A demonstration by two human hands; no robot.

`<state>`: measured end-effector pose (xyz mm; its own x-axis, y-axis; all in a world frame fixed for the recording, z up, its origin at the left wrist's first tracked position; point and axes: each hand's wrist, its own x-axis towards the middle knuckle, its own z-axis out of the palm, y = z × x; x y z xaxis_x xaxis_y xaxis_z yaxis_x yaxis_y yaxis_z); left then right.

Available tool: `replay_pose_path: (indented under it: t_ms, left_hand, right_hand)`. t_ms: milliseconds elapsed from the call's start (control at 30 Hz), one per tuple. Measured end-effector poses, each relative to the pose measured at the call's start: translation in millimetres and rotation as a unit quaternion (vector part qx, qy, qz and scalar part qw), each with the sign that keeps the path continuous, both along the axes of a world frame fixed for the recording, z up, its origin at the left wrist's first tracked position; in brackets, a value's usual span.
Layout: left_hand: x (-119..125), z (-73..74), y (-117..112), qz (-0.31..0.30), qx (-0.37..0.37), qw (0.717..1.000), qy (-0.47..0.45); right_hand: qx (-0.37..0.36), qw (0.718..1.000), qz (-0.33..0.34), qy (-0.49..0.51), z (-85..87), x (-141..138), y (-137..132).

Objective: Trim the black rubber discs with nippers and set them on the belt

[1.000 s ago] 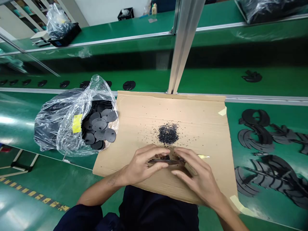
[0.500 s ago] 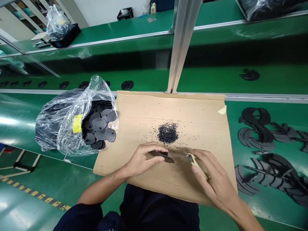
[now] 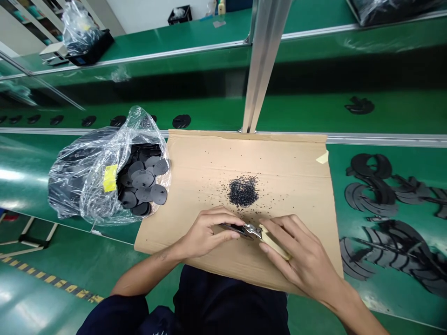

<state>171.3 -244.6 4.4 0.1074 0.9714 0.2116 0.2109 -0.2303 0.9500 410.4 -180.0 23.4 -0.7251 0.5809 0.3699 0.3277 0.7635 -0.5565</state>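
My left hand [image 3: 206,232] pinches a thin black plastic disc [image 3: 238,229] between thumb and fingers, tilted over the cardboard sheet [image 3: 195,158]. In my right hand [image 3: 296,246] is a pair of cream-handled nippers [image 3: 274,244], fingers wrapped round the grips. The metal jaws touch or nearly touch the disc's edge; whether they have closed on it I cannot tell. Just beyond both hands lies a pile of small black plastic bits [image 3: 243,190], with loose bits scattered around it.
A clear plastic bag [image 3: 94,181] full of black discs [image 3: 143,179] lies open at the left. Curved black parts [image 3: 401,251] spread over the green bench at the right. A metal post [image 3: 265,60] rises behind the cardboard, and single black pieces [image 3: 181,121] line the green strip beyond.
The nippers in my right hand have moved left, and their jaws are now at the disc. My left hand keeps hold of the disc in nearly the same place.
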Motion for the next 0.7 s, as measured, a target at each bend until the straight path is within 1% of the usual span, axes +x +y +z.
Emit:
replay_pose_path:
  t_ms: [233,300,367,433,500,567,633,700]
  left_hand:
    - [2,-4.9,-1,-0.004,0.026,1.000,-0.003]
    - [3,-6.2,0,-0.003,0.038,0.999,0.001]
    - [4,-6.4,2,0.009,0.050,0.999,0.003]
    - [5,-5.9,5,0.027,0.052,0.998,0.001]
    - [6,-5.9,6,0.041,0.035,0.998,-0.011]
    - [9,-7.4,6,0.048,0.006,0.998,-0.046]
    - [11,-9.9,5,0.045,-0.025,0.995,-0.089]
    - [11,-10.8,4,0.030,-0.044,0.994,-0.098]
  right_hand:
    - [0.025,0.999,0.022,-0.021,3.3,2,2]
    - [0.021,0.999,0.024,-0.022,3.1,2,3]
    - [-0.019,1.000,0.021,-0.007,1.6,2,3]
    - [-0.110,0.994,-0.003,0.019,-1.2,-1,1]
    - [-0.219,0.974,-0.044,0.043,-4.7,-5,-2]
    - [-0.301,0.948,-0.083,0.061,-8.2,-10,-6]
    - [-0.326,0.935,-0.111,0.080,-10.7,-15,-10]
    - [-0.292,0.944,-0.123,0.092,-11.5,-19,-13]
